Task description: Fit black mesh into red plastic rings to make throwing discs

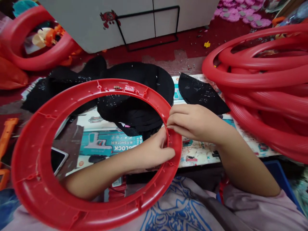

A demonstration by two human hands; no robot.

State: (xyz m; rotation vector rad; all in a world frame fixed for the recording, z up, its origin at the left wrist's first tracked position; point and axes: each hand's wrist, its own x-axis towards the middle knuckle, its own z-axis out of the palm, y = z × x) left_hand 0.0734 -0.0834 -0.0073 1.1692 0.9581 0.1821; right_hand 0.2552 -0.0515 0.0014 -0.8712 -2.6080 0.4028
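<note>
Red plastic ring (36,166) sits tilted over the person's lap, just in front of the black mesh fabric pile (134,106). Left hand (156,150) reaches through the ring's opening and pinches its right inner rim; right hand (190,122) pinches the same spot from outside, fingers touching. Stack of red rings (260,83) lies right of the ring.

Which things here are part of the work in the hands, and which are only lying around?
In hand:
- red plastic ring
- left hand and right hand, both at its right rim

Lying about:
- stack of red rings
- black mesh fabric
- printed toy box
- white cabinet
</note>
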